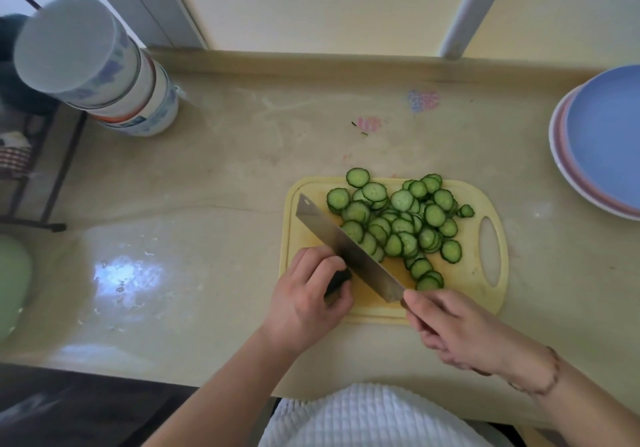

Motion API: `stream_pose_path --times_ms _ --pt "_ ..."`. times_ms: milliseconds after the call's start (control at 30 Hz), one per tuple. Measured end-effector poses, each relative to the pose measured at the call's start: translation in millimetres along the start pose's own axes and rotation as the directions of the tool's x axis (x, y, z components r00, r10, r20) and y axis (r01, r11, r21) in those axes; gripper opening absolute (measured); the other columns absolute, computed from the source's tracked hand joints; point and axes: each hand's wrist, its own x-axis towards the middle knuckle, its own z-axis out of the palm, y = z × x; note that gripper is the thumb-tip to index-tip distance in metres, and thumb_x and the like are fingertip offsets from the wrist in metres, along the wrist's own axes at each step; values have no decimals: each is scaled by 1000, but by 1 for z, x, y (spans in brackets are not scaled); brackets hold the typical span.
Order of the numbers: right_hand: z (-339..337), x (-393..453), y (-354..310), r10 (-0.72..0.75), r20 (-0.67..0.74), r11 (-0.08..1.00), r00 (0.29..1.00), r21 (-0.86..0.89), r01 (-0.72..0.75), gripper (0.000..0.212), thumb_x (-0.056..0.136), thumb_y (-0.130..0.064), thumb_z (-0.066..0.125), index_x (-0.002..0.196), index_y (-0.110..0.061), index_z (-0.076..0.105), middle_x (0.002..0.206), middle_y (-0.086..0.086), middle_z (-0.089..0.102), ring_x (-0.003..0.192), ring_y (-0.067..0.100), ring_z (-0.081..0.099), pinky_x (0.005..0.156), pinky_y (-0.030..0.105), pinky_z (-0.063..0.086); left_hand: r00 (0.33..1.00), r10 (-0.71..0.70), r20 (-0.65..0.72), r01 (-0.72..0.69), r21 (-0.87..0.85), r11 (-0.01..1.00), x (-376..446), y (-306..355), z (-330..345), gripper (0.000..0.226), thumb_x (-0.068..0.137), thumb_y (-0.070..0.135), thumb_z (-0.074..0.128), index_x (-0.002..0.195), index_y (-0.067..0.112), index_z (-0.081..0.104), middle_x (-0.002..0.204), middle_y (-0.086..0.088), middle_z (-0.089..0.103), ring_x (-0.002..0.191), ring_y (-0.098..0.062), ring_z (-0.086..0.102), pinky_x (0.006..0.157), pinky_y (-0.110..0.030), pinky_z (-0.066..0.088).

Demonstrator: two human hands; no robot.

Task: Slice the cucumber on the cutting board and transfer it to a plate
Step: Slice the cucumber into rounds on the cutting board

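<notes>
Cream-coloured and glossy, the surface fills most of what I see, with a pale wall and window frame at the far side and a dark rack off the left edge. On the far left stands a tall stack of bowls; at the right edge sits a stack of plates, blue on top, well apart from the work. Near centre lies the yellow cutting board, handle slot to the right. A heap of cucumber slices covers its far and right half.

I see the cleaver running diagonally across the board, its handle gripped by the right hand. The left hand has its fingers curled down around the dark cucumber end, which lies at the board's near left, just beside the blade.

By my reading the slicing is almost finished. To do these last cuts well, I would keep the left fingertips tucked back, the blade flat against the knuckles, and stop before the stub gets too short to hold safely. The plate is not yet loaded.
</notes>
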Motion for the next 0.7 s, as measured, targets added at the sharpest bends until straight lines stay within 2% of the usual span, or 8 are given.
stream_pose_path --times_ms 67,167,300,433,533,700 --pt "-6 -2 2 20 -13 1000 1000 14 -20 69 82 -74 40 76 -5 41 63 12 33 45 19 21 40 28 20 1000 0 -5 0 -4 1000 2 1 0 15 83 11 69 95 4 64 104 -4 57 90 -23 60 81 -25 52" --pt "-3 -7 0 27 -12 999 1000 24 -27 58 84 -67 40 75 -10 42 62 13 30 44 17 21 39 25 20 1000 12 -7 -12 4 1000 4 2 2 14 84 6 73 95 2 68 102 -8 62 89 -26 61 83 -28 52" --pt "10 -12 -4 -39 -63 999 997 -20 38 55 86 -63 38 73 -10 42 53 -5 31 43 10 25 40 20 25 1000 24 12 -24 16 1000 6 1 4 14 83 4 75 95 -1 71 101 -11 66 90 -28 64 86 -29 53" --pt "17 -22 -2 -94 -145 995 985 -58 87 68 84 -75 35 71 -9 43 53 -8 34 47 8 29 44 15 28 1000 9 9 -9 3 1000 7 -2 5 18 80 3 77 96 -2 71 101 -12 67 90 -29 64 87 -30 53" --pt "19 -28 -3 -94 -142 995 985 -45 88 61 80 -77 38 66 -18 43 54 -8 33 49 9 30 45 18 28 1000 17 3 -17 0 1000 7 -2 5 18 78 2 79 95 -2 72 100 -12 67 90 -27 64 88 -29 53" --pt "16 -34 -1 -77 -124 997 989 -20 76 64 80 -78 38 69 -15 41 59 -2 28 53 14 25 47 25 25 1000 22 -12 -22 -16 1000 7 -4 5 20 77 2 79 95 -2 71 100 -12 66 91 -26 63 90 -26 52"
